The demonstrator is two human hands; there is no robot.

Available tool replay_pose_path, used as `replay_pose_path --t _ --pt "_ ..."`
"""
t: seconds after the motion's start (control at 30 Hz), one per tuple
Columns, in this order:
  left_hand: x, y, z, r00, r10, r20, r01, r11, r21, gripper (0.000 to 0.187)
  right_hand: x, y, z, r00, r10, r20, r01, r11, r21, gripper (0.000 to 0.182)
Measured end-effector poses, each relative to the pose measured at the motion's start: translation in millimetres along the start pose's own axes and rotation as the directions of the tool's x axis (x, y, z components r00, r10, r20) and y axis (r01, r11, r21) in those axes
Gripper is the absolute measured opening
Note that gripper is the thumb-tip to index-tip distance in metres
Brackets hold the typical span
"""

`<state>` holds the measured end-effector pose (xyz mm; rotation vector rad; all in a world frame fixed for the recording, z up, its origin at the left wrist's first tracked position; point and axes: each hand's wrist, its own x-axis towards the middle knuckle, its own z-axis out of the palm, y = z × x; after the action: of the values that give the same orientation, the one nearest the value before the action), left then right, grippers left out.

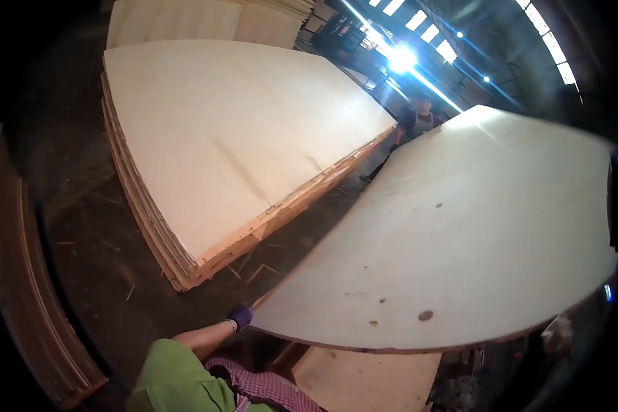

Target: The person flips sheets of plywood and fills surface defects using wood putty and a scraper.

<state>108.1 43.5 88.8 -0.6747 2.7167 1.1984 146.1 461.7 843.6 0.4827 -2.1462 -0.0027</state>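
Observation:
My left hand (240, 316), in a purple glove, is closed on the near left corner of a large pale plywood sheet (419, 254). The sheet is broad and thin, with several dark knots near its front edge, and it slopes away toward the back right. Beneath its front edge shows another pale wooden panel (367, 376). My left arm reaches out from a green sleeve (178, 378). My right hand does not show in the view.
A tall stack of plywood sheets (240, 137) with ragged edges stands to the left, another stack (178, 24) behind it. A person (419, 123) is at the sheet's far end. Wood scraps (257, 272) litter the dark floor. Brown boards (31, 295) line the far left.

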Motion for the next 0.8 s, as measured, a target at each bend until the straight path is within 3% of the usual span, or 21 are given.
replay_pose_path --t 0.07,0.1,0.13,0.17,0.2,0.23,0.27,0.3,0.33,0.37,0.4,0.47,0.53,0.6,0.63,0.73,0.8 --pt "-5 -16 23 0.932 0.326 0.159 -0.355 0.91 0.216 0.034 51 -166 8 0.976 0.158 -0.148 -0.129 0.973 0.191 0.013" --pt "3 -32 56 0.947 0.215 0.239 -0.173 0.968 -0.182 0.032 71 -195 6 0.983 -0.138 -0.124 0.073 0.902 -0.427 0.01" --pt "8 -44 82 0.944 0.097 0.316 0.134 0.762 -0.634 0.03 82 -188 18 0.982 -0.144 -0.125 0.08 0.908 -0.411 0.01" --pt "9 -50 99 0.922 -0.02 0.386 0.356 0.433 -0.828 0.029 93 -172 39 0.901 -0.43 -0.06 0.332 0.771 -0.544 0.015" --pt "-3 -42 73 0.863 -0.032 0.505 0.481 0.361 -0.799 0.026 101 -165 57 0.739 -0.673 0.039 0.531 0.546 -0.648 0.022" --pt "-18 -29 39 0.786 -0.044 0.616 0.601 0.288 -0.746 0.023 103 -168 69 0.78 -0.625 0.016 0.58 0.715 -0.39 0.025" --pt "-49 5 -31 0.697 -0.055 0.715 0.707 0.217 -0.673 0.021 107 -175 79 0.876 -0.483 0.01 0.481 0.874 0.067 0.028" --pt "-58 13 -50 0.653 0.003 0.757 0.747 0.162 -0.645 0.021 104 -177 93 0.917 -0.39 0.083 0.306 0.823 0.479 0.031" --pt "-61 14 -57 0.654 0.079 0.752 0.743 0.116 -0.659 0.021 103 -181 109 0.912 -0.341 0.228 0.04 0.627 0.778 0.034" --pt "-64 16 -67 0.664 0.151 0.732 0.73 0.08 -0.678 0.021 102 -187 122 0.864 -0.355 0.357 -0.212 0.387 0.897 0.037" --pt "-65 16 -77 0.678 0.222 0.7 0.711 0.04 -0.702 0.021 98 -193 131 0.81 -0.401 0.428 -0.364 0.228 0.903 0.041" --pt "-69 24 -97 0.714 0.353 0.605 0.656 -0.033 -0.754 0.021 88 -200 152 0.734 -0.467 0.492 -0.509 0.102 0.855 0.047" --pt "-72 36 -119 0.745 0.467 0.476 0.587 -0.121 -0.801 0.021 77 -205 177 0.701 -0.492 0.516 -0.559 0.07 0.826 0.051" --pt "-77 50 -138 0.758 0.556 0.342 0.521 -0.199 -0.83 0.021 59 -204 200 0.719 -0.419 0.554 -0.555 0.133 0.821 0.038" --pt "-79 58 -145 0.761 0.585 0.281 0.489 -0.233 -0.841 0.021 51 -201 218 0.675 -0.423 0.605 -0.615 0.131 0.778 0.056" --pt "-83 64 -160 0.771 0.626 0.114 0.379 -0.308 -0.873 0.022 7 -221 270 0.667 -0.529 0.525 -0.544 0.136 0.828 0.06" --pt "-88 56 -163 0.79 0.612 0.051 0.314 -0.332 -0.889 0.022 -24 -265 292 0.622 -0.602 0.501 -0.683 -0.103 0.723 0.054"
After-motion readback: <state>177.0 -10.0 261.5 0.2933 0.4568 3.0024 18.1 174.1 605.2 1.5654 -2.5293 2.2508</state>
